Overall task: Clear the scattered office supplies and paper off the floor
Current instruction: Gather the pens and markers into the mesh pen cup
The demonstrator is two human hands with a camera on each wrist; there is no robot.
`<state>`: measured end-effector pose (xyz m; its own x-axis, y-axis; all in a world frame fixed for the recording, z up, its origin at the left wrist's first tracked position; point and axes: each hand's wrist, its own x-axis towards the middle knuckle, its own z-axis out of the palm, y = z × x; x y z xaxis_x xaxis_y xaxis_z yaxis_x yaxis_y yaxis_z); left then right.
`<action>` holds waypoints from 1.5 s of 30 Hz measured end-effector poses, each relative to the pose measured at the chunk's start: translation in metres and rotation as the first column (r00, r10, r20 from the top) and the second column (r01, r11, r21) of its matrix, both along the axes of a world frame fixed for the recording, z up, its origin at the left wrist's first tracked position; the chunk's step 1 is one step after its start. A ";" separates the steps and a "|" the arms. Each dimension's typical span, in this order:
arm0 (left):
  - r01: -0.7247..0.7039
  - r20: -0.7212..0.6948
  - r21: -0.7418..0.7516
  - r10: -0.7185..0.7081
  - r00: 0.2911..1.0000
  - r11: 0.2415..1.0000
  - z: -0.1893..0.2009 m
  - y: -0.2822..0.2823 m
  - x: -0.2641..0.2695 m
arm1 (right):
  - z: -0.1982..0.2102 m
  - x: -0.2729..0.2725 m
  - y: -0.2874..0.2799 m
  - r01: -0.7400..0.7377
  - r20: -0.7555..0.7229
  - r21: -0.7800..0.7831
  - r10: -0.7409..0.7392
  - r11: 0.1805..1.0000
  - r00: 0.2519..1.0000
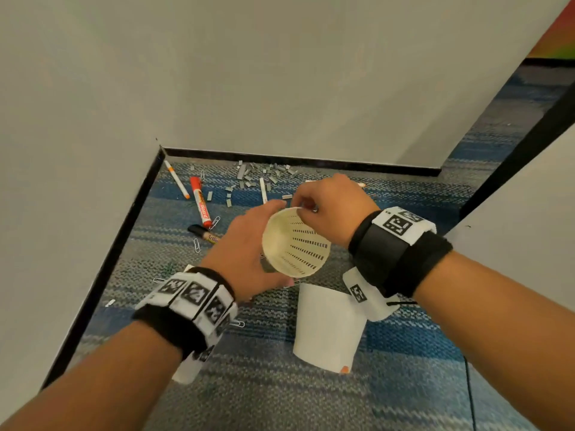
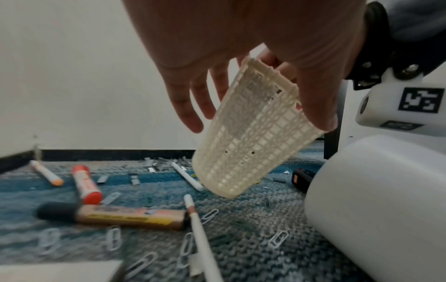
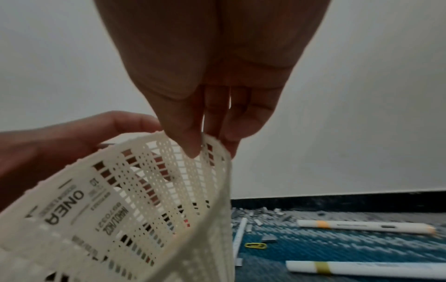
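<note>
A cream mesh pen cup (image 1: 295, 244) is held tilted above the carpet. My left hand (image 1: 258, 244) grips its side, thumb near the rim and fingers underneath. My right hand (image 1: 303, 208) pinches the far rim, which the right wrist view shows between thumb and fingers (image 3: 210, 147). On the floor lie a red marker (image 1: 200, 202), a black marker (image 1: 203, 234), an orange-tipped pen (image 1: 176, 179), a white pen (image 1: 263, 189), several staple strips (image 1: 258, 175) and paper clips (image 1: 196, 245). A curled white paper sheet (image 1: 329, 325) lies below my right wrist.
Two grey walls meet at a corner with a black baseboard (image 1: 280, 157) just behind the staples. More pens (image 3: 362, 226) and a yellow clip (image 3: 255, 245) lie to the right. A thin black cable (image 1: 469, 384) runs over the carpet at the right.
</note>
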<state>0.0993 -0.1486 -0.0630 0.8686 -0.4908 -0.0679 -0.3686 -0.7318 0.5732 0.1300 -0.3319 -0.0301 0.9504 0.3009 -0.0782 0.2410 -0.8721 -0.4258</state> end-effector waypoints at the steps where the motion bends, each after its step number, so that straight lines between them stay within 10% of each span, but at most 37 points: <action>1: -0.022 -0.020 -0.020 0.022 1.000 1.000 0.006 0.010 -0.009 | 0.004 -0.006 0.007 -0.030 0.002 0.032 0.030 0.999 1.000; 10: -0.072 -0.124 -0.032 0.068 0.990 0.997 0.010 0.058 -0.092 | -0.002 -0.065 0.059 -0.220 -0.140 0.161 0.243 0.962 0.960; 24: 0.078 -0.183 0.337 -0.016 0.983 0.938 -0.007 0.043 -0.109 | -0.033 -0.088 0.042 -0.202 -0.257 0.169 0.241 0.965 0.936; 29: -0.018 -0.275 0.101 0.045 0.960 0.995 0.010 0.063 -0.100 | -0.017 -0.054 0.022 -0.033 -0.270 0.267 0.107 0.963 0.957; 33: -0.194 0.026 -0.086 0.197 0.980 0.977 0.004 0.084 -0.054 | -0.024 0.006 -0.006 0.087 -0.199 0.100 -0.066 0.991 0.978; 38: -0.180 0.072 0.245 0.168 0.983 0.953 -0.008 0.080 0.015 | -0.057 0.068 -0.022 0.048 -0.176 -0.283 -0.101 0.958 0.979; 45: -0.019 0.001 0.708 0.026 1.000 0.706 -0.036 0.018 0.049 | -0.097 0.086 -0.022 -0.164 -0.317 -0.467 0.008 0.869 0.948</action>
<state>0.1483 -0.1306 -0.0991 0.8765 -0.2760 -0.3943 -0.3446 -0.9318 -0.1137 0.2164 -0.3543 -0.1268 0.8307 0.2305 -0.5067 0.2558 -0.9665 -0.0204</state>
